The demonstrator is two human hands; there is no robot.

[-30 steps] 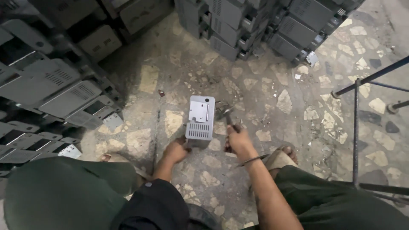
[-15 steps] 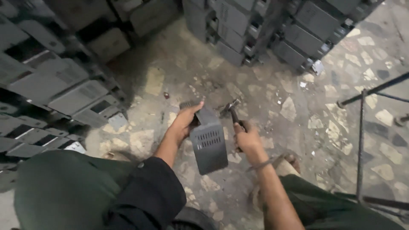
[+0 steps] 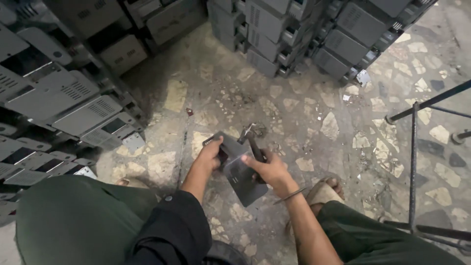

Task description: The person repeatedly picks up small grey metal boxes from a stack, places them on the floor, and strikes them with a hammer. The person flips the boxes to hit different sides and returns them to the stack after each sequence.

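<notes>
Crouching over the stone floor (image 3: 304, 113), the person holds a dark grey flat casing (image 3: 240, 174) up between both hands, a little above the ground and between the knees. Its far left corner is covered by the left hand (image 3: 212, 156), which is closed around that edge; the fingers on the underside are hidden. The right hand (image 3: 267, 169) lies on the casing's right side and is also wrapped around the handle of a hammer (image 3: 252, 140), whose metal head points to the far side. How the right fingers share the two things is hard to make out. The casing is tilted, thin, with a smooth dull face and a slightly shiny patch near the middle. A foot in a sandal (image 3: 326, 189) shows just right of the wrist, partly covered by the arm. Stacks of grey machines (image 3: 73, 103) at the left are cut off by the edge.
</notes>
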